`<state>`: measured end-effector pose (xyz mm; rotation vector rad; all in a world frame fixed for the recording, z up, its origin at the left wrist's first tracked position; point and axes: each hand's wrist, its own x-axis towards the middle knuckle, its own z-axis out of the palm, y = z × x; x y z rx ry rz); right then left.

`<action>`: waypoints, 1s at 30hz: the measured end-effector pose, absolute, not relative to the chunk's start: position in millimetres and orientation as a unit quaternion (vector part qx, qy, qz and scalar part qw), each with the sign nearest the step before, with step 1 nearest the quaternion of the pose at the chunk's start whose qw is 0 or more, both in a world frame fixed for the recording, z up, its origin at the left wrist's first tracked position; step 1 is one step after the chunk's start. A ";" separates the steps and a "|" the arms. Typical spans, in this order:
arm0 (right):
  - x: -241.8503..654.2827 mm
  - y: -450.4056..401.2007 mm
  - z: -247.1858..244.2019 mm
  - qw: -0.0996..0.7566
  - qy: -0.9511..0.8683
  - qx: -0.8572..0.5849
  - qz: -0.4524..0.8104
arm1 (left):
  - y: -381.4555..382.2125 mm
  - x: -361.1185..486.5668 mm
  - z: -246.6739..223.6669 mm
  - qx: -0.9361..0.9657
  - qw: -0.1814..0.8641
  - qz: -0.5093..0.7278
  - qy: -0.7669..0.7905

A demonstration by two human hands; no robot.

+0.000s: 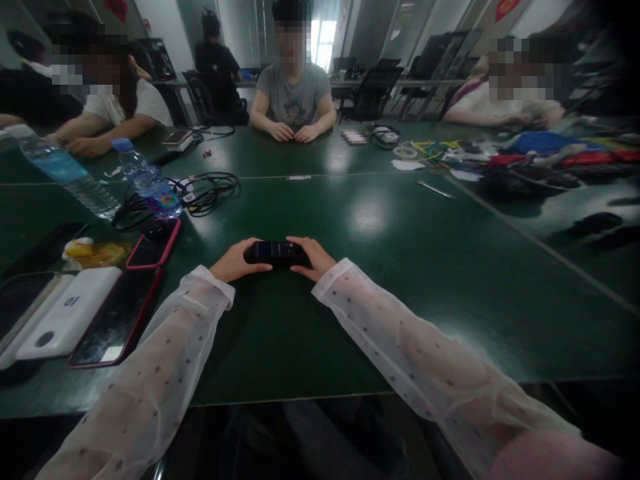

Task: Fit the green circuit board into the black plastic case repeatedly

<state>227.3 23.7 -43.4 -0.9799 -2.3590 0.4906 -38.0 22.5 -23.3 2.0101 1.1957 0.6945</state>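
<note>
A small black handheld device with a dark screen and small buttons (277, 251) lies sideways between my hands, on or just above the green table (300, 333). My left hand (240, 260) grips its left end, thumb along the near edge. Around its right end closes my right hand (313, 257), fingers on the far side and thumb in front. What kind of device it is I cannot make out. Sheer white dotted sleeves cover both my forearms.
Left of me lie a red-edged phone (120, 317), a white power bank (70, 312), a pink-cased phone (154, 244) and two water bottles (147, 177), (70, 170) by black cables (215, 190). A metal tool (436, 190) and a heap of cables (540, 157) lie right. People sit around the table.
</note>
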 end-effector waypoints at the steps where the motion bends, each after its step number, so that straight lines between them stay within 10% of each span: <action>1: 227.4 23.9 -43.8 0.269 -0.875 -0.361 0.181 | 22.7 -38.1 -23.0 0.775 0.344 0.265 0.459; 30: 225.9 23.6 -45.7 0.274 -0.871 -0.364 0.182 | 17.9 -33.3 -16.7 0.798 0.266 0.206 0.500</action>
